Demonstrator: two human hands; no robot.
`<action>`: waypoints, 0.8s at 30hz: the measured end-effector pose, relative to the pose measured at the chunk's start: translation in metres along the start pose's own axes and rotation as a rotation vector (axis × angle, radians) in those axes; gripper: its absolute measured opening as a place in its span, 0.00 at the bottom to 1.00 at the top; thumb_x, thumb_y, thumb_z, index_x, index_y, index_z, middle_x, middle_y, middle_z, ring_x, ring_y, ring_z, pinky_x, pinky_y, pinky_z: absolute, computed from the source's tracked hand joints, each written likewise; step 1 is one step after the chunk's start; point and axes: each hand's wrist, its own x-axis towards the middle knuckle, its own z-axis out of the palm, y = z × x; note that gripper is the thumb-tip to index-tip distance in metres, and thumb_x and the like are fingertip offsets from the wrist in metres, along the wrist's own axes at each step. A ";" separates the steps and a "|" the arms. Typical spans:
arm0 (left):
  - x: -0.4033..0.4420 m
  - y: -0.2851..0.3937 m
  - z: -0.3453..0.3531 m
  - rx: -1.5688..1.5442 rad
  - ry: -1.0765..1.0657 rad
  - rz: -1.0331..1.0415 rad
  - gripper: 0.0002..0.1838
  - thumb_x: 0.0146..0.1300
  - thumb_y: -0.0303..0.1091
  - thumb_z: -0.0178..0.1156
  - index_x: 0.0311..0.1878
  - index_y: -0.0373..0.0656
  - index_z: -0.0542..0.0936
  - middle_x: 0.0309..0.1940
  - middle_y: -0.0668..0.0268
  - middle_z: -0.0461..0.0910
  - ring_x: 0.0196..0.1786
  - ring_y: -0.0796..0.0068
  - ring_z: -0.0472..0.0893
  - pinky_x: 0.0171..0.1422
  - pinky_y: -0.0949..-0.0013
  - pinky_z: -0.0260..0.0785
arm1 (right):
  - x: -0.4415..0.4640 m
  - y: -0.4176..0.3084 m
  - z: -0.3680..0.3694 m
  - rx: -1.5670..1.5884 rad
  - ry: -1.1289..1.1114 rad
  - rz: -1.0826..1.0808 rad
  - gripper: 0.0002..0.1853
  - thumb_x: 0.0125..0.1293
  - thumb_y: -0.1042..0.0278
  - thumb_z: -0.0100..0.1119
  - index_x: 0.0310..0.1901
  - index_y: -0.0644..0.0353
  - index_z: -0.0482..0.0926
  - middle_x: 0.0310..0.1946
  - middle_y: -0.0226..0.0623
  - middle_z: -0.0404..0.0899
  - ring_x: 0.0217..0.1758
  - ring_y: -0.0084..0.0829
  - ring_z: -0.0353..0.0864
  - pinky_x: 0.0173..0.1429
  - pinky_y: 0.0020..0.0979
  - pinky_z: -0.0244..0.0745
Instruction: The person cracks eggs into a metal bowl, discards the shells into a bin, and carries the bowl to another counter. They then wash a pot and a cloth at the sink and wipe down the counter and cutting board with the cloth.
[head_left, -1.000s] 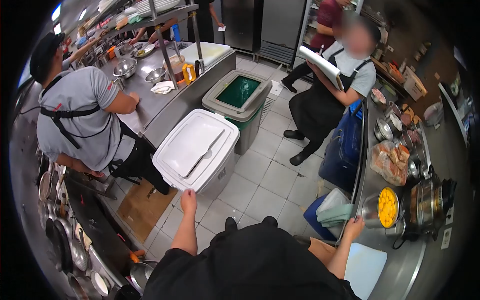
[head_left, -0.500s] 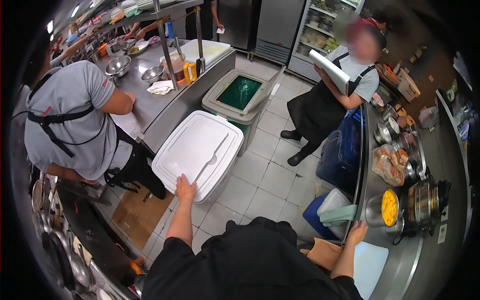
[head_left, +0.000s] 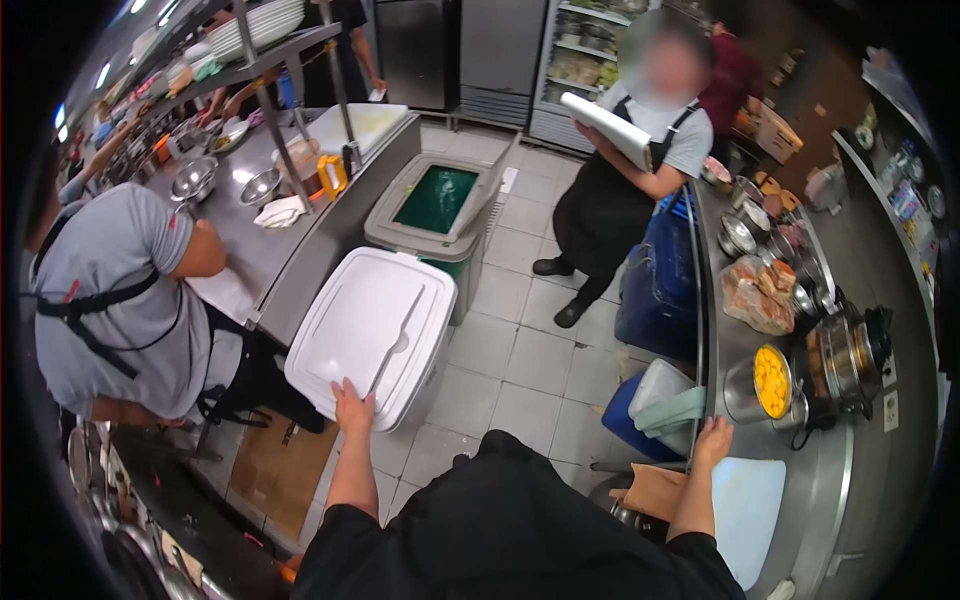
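Note:
My left hand [head_left: 354, 405] lies with its fingers spread on the near edge of a white plastic lid [head_left: 350, 320], which covers a large white bin [head_left: 428, 385]. A long slot-like line and a small round recess mark the lid. My right hand [head_left: 712, 441] rests on the edge of the steel counter [head_left: 815, 480], with nothing visible in it. Close to that hand are a pale cutting board [head_left: 748, 515], a steel pot of yellow pieces [head_left: 770, 382], a green cloth [head_left: 668, 409] and a brown piece of cardboard or paper [head_left: 655, 490].
Behind the white bin stands a grey-rimmed green bin [head_left: 436, 198]. One person in grey [head_left: 120, 290] works at the left counter; another in a black apron [head_left: 605, 220] holds a white pad [head_left: 607, 132]. Blue containers [head_left: 660, 300] stand below the right counter. Cardboard [head_left: 285, 475] lies on the floor.
My view has shifted, so the white bin sits slightly lower and further left. My left hand stays on the lid's edge, and my right hand stays at the counter edge.

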 end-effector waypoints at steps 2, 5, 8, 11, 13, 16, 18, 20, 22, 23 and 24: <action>0.003 0.005 -0.008 -0.038 -0.082 -0.022 0.46 0.57 0.48 0.70 0.76 0.46 0.60 0.78 0.45 0.51 0.70 0.43 0.70 0.71 0.54 0.66 | -0.001 -0.002 0.001 0.019 0.003 -0.011 0.10 0.68 0.63 0.60 0.45 0.59 0.77 0.41 0.53 0.76 0.46 0.57 0.77 0.50 0.51 0.72; 0.011 -0.007 -0.004 -0.121 -0.060 0.003 0.43 0.60 0.52 0.68 0.75 0.49 0.62 0.78 0.45 0.51 0.71 0.44 0.68 0.72 0.54 0.64 | 0.002 0.003 0.008 -0.004 0.014 -0.037 0.10 0.69 0.62 0.59 0.45 0.58 0.77 0.40 0.53 0.75 0.45 0.57 0.76 0.49 0.52 0.71; 0.014 -0.020 -0.006 -0.194 -0.015 0.026 0.42 0.61 0.54 0.67 0.75 0.50 0.64 0.78 0.46 0.51 0.73 0.46 0.66 0.73 0.55 0.63 | -0.006 0.002 0.004 -0.054 -0.003 -0.049 0.11 0.70 0.61 0.58 0.47 0.57 0.77 0.41 0.53 0.75 0.47 0.57 0.76 0.49 0.52 0.71; 0.014 -0.017 -0.012 -0.297 0.009 0.020 0.42 0.61 0.55 0.67 0.75 0.50 0.65 0.78 0.46 0.52 0.75 0.47 0.64 0.74 0.56 0.61 | -0.001 0.002 0.007 -0.053 -0.019 -0.024 0.14 0.70 0.59 0.58 0.50 0.57 0.78 0.43 0.54 0.77 0.49 0.58 0.77 0.52 0.50 0.72; 0.017 -0.015 -0.010 -0.346 0.000 -0.008 0.42 0.60 0.55 0.67 0.75 0.50 0.65 0.77 0.46 0.53 0.76 0.48 0.62 0.75 0.57 0.61 | -0.001 0.005 0.010 -0.010 0.034 -0.040 0.12 0.69 0.60 0.60 0.48 0.56 0.78 0.42 0.57 0.78 0.49 0.60 0.77 0.52 0.53 0.71; 0.016 -0.019 -0.004 -0.404 0.016 -0.018 0.42 0.60 0.54 0.67 0.75 0.51 0.66 0.77 0.46 0.54 0.76 0.48 0.62 0.75 0.57 0.60 | -0.003 0.008 0.014 -0.024 0.070 -0.067 0.13 0.68 0.60 0.60 0.49 0.56 0.78 0.42 0.59 0.79 0.49 0.61 0.77 0.54 0.53 0.71; 0.014 -0.017 -0.003 -0.344 0.081 0.019 0.39 0.62 0.54 0.66 0.73 0.49 0.68 0.77 0.46 0.54 0.74 0.49 0.64 0.72 0.60 0.64 | -0.003 0.010 0.014 -0.028 0.042 -0.053 0.12 0.68 0.60 0.60 0.49 0.56 0.78 0.42 0.58 0.78 0.49 0.60 0.77 0.53 0.53 0.71; 0.009 -0.012 -0.009 -0.298 0.085 0.006 0.38 0.62 0.54 0.66 0.72 0.47 0.70 0.76 0.46 0.55 0.75 0.49 0.64 0.72 0.59 0.63 | -0.002 0.009 0.014 -0.029 0.020 -0.037 0.12 0.68 0.61 0.60 0.49 0.56 0.78 0.42 0.57 0.78 0.49 0.60 0.77 0.53 0.53 0.71; 0.005 -0.003 -0.014 -0.257 0.096 0.002 0.37 0.62 0.53 0.66 0.70 0.46 0.71 0.76 0.46 0.56 0.75 0.49 0.63 0.73 0.57 0.63 | -0.001 0.004 0.010 -0.033 0.004 -0.022 0.12 0.69 0.61 0.60 0.49 0.55 0.78 0.42 0.54 0.77 0.48 0.58 0.77 0.51 0.52 0.72; -0.001 0.001 -0.017 -0.209 0.104 0.052 0.36 0.61 0.53 0.66 0.69 0.45 0.73 0.76 0.46 0.56 0.75 0.49 0.63 0.74 0.56 0.61 | 0.000 0.005 0.010 -0.027 0.011 -0.017 0.12 0.69 0.61 0.60 0.49 0.55 0.78 0.42 0.54 0.77 0.48 0.58 0.77 0.51 0.52 0.72; -0.004 0.003 -0.019 -0.161 0.117 0.102 0.35 0.61 0.53 0.66 0.67 0.44 0.74 0.77 0.47 0.56 0.75 0.49 0.62 0.75 0.55 0.59 | 0.000 0.007 0.011 -0.039 0.008 -0.014 0.12 0.69 0.60 0.59 0.50 0.55 0.78 0.42 0.53 0.77 0.48 0.57 0.77 0.51 0.51 0.72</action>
